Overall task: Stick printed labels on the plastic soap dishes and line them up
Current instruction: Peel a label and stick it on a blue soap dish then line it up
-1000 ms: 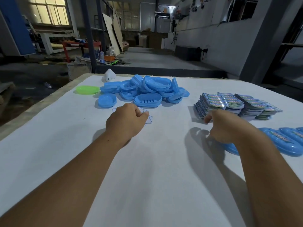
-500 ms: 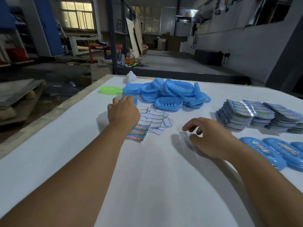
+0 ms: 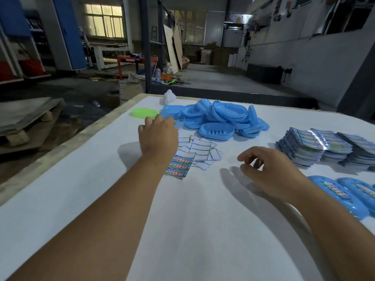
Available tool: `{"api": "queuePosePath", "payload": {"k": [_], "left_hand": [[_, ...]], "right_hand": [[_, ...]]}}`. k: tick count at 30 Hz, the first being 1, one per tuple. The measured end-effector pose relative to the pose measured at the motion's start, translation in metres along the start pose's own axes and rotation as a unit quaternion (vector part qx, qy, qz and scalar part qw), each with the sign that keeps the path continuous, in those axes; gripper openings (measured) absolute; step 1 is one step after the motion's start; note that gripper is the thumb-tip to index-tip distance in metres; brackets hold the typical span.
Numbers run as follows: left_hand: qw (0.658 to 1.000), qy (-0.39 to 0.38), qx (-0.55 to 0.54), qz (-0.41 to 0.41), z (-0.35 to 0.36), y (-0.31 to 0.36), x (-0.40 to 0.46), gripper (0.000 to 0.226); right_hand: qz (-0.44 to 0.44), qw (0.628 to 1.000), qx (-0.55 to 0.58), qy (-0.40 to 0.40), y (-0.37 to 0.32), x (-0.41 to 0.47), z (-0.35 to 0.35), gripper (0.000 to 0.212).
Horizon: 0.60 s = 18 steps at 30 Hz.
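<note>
The left hand (image 3: 159, 134), fingers extended and holding nothing, has reached farther toward the heap of blue oval plastic soap dishes (image 3: 216, 120) near the white table's (image 3: 203, 230) far edge, uncovering the printed label strip (image 3: 179, 166). The right hand (image 3: 269, 171) hovers, loosely curled and unladen, as before.

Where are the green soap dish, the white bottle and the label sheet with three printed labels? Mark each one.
green soap dish (image 3: 144, 113), head view, middle of its hollow.
white bottle (image 3: 168, 97), head view, middle of its body.
label sheet (image 3: 179, 165), head view, on the middle printed label.
</note>
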<state>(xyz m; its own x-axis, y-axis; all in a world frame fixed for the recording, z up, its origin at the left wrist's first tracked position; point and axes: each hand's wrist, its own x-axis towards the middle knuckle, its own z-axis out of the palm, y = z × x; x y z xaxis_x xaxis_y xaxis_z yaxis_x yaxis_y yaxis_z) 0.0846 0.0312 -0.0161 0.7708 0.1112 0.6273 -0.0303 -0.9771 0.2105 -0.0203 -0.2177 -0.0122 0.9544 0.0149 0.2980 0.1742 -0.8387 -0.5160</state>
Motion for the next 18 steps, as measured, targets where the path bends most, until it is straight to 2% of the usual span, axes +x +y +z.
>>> {"api": "queuePosePath", "payload": {"k": [2, 4, 6, 8, 10, 12, 15, 18], "left_hand": [[0.994, 0.056, -0.086, 0.039, -0.01, 0.009, -0.003, 0.024], [0.968, 0.056, -0.238, 0.061, -0.02, 0.02, -0.007, 0.023], [0.928, -0.008, -0.367, 0.054, -0.027, 0.034, -0.013, 0.024], [0.893, -0.101, -0.438, 0.024, -0.029, 0.048, -0.019, 0.027], [0.871, -0.176, -0.459, -0.021, -0.025, 0.056, -0.022, 0.034], [0.847, -0.23, -0.474, -0.073, -0.023, 0.058, -0.025, 0.043], [0.793, -0.298, -0.512, -0.139, -0.023, 0.06, -0.027, 0.041], [0.796, -0.324, -0.487, -0.157, -0.023, 0.06, -0.028, 0.039]], "right_hand": [[0.001, 1.0, 0.004, 0.004, 0.0, 0.0, 0.0, 0.012], [0.001, 1.0, 0.013, 0.007, 0.001, 0.001, 0.0, 0.013], [-0.003, 0.999, 0.033, 0.022, 0.002, 0.001, -0.001, 0.019], [-0.011, 0.998, 0.05, 0.042, 0.004, 0.001, -0.001, 0.036], [-0.019, 0.996, 0.072, 0.047, 0.006, 0.002, -0.002, 0.064], [-0.025, 0.996, 0.081, 0.04, 0.006, 0.002, -0.003, 0.079], [-0.045, 0.997, 0.059, 0.024, 0.008, 0.003, -0.002, 0.076], [-0.056, 0.996, 0.064, 0.002, 0.009, 0.004, -0.001, 0.073]]}}
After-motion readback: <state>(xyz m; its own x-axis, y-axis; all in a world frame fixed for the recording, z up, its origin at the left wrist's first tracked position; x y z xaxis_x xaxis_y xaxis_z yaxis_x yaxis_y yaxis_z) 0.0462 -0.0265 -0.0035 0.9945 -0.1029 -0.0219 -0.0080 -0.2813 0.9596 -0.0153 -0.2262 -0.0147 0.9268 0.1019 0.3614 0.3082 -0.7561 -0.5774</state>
